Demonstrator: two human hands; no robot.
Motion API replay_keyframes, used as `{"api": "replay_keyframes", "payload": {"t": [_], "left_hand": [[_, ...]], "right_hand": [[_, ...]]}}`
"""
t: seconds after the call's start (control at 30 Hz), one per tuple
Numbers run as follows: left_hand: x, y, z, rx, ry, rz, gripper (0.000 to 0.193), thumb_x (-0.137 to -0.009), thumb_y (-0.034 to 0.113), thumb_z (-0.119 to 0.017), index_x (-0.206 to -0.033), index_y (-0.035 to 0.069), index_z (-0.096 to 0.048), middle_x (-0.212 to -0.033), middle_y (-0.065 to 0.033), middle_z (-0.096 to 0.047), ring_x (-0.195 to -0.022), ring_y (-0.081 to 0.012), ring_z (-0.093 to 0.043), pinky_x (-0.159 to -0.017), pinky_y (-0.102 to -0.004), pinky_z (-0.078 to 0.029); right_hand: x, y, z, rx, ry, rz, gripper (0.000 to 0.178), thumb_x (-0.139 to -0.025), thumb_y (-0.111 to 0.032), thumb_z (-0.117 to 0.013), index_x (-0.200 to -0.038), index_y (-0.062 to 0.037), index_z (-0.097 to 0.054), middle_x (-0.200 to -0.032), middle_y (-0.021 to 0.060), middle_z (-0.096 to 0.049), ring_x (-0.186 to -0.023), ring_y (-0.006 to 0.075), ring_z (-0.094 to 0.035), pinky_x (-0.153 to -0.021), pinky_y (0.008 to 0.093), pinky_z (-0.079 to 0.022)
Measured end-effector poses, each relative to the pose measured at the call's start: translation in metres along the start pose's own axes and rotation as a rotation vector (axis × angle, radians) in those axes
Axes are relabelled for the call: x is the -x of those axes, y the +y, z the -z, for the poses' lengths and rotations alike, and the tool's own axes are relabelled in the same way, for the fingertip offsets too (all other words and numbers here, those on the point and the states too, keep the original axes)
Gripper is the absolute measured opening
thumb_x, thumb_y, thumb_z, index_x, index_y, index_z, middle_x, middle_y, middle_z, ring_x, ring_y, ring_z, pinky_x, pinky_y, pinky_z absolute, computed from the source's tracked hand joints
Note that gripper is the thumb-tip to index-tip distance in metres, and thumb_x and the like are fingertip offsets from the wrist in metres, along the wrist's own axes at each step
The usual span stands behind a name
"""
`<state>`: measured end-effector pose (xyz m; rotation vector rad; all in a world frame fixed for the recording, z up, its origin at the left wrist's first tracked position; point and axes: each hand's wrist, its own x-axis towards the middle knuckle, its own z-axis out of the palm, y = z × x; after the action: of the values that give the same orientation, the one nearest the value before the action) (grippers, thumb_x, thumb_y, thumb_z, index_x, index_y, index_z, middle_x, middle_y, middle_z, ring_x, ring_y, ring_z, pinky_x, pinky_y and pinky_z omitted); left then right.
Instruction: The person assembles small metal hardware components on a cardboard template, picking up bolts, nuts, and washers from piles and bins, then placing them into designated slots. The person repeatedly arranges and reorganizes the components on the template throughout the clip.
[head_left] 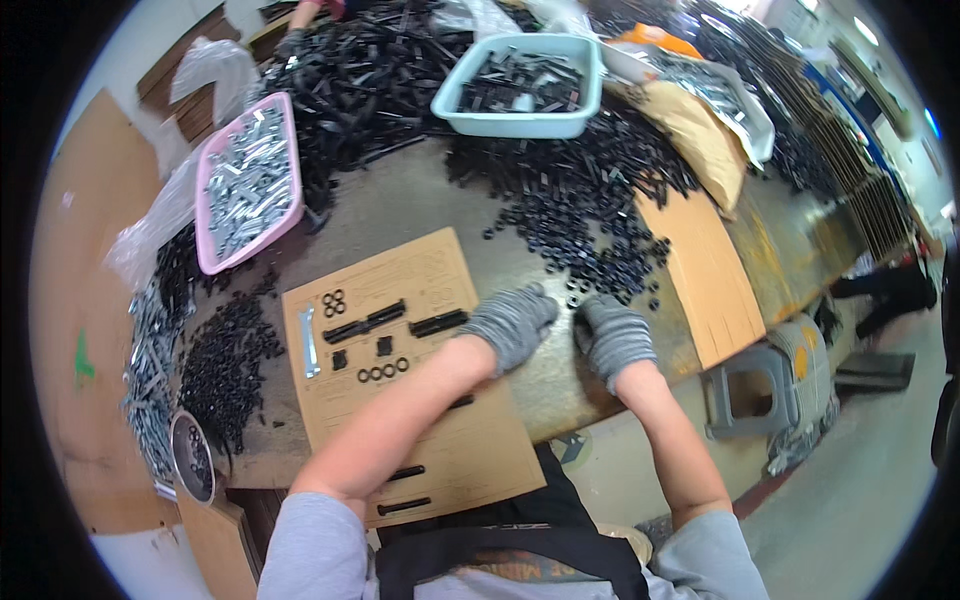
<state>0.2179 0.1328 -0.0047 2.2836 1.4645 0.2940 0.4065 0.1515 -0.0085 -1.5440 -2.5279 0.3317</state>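
While the wide grey metal table [400, 195] carries everything, the brown cardboard sheet [480, 455] lies on it aslant, its near corner jutting past the table's edge. To the sheet's upper right spreads a loose heap of small black metal nuts [610, 245], the things nearest both hands, with a few strays at its lower fringe.

The step in hand looks like sorting nuts from that fringe. To do it well, I would work from the thin edge, where single pieces lie apart, rather than dig into the heap. Knit gloves probably dull the touch, so checking each pick by eye seems wise. The left forearm should be kept lifted, since it crosses above the sheet and could knock the laid-out black bolts [365, 322] or the row of four black rings [377, 374] out of line.

Both forearms angle inward from the lower edge. The left hand [513, 326], in a grey knit glove, hangs over the sheet's right side, fingers bent and reaching beyond it; the right hand [613, 340], gloved alike, sits just below the heap, fingers curled forward. The hands are near each other but apart; whether either pinches a nut, I cannot tell.
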Motion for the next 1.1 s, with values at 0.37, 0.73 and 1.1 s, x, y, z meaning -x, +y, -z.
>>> {"api": "replay_keyframes", "payload": {"t": [0.37, 0.73, 1.1], "left_hand": [[-0.014, -0.007, -0.011, 0.055, 0.090, 0.114, 0.019, -0.076, 0.015, -0.060, -0.089, 0.003, -0.064, -0.085, -0.0212, -0.065, -0.082, -0.0374, -0.064, -0.072, -0.0469, -0.051], [0.052, -0.093, 0.098, 0.090, 0.274, 0.498, 0.026, -0.076, 0.026, -0.062, -0.089, 0.004, -0.068, -0.091, -0.0193, -0.066, -0.087, -0.0348, -0.064, -0.078, -0.0410, -0.050], [0.044, -0.114, 0.061, 0.087, 0.185, 0.620, 0.038, -0.076, 0.020, -0.065, -0.111, 0.004, -0.064, -0.106, -0.0190, -0.065, -0.100, -0.0345, -0.061, -0.090, -0.0389, -0.048]], "right_hand": [[-0.040, -0.016, -0.001, -0.595, 0.182, -0.062, 0.022, -0.072, -0.011, -0.073, -0.092, -0.0025, -0.067, -0.074, 0.0078, -0.067, -0.066, 0.0129, -0.060, -0.065, 0.0285, -0.051], [-0.070, -0.070, 0.005, -0.657, 0.034, 0.055, 0.024, -0.077, -0.014, -0.071, -0.097, -0.0011, -0.066, -0.084, 0.0093, -0.069, -0.074, 0.0149, -0.063, -0.069, 0.0289, -0.052], [-0.133, -0.138, -0.042, -0.162, -0.042, 0.153, 0.024, -0.079, -0.022, -0.064, -0.097, -0.0060, -0.067, -0.092, 0.0178, -0.067, -0.087, 0.0347, -0.063, -0.080, 0.0413, -0.050]]}}
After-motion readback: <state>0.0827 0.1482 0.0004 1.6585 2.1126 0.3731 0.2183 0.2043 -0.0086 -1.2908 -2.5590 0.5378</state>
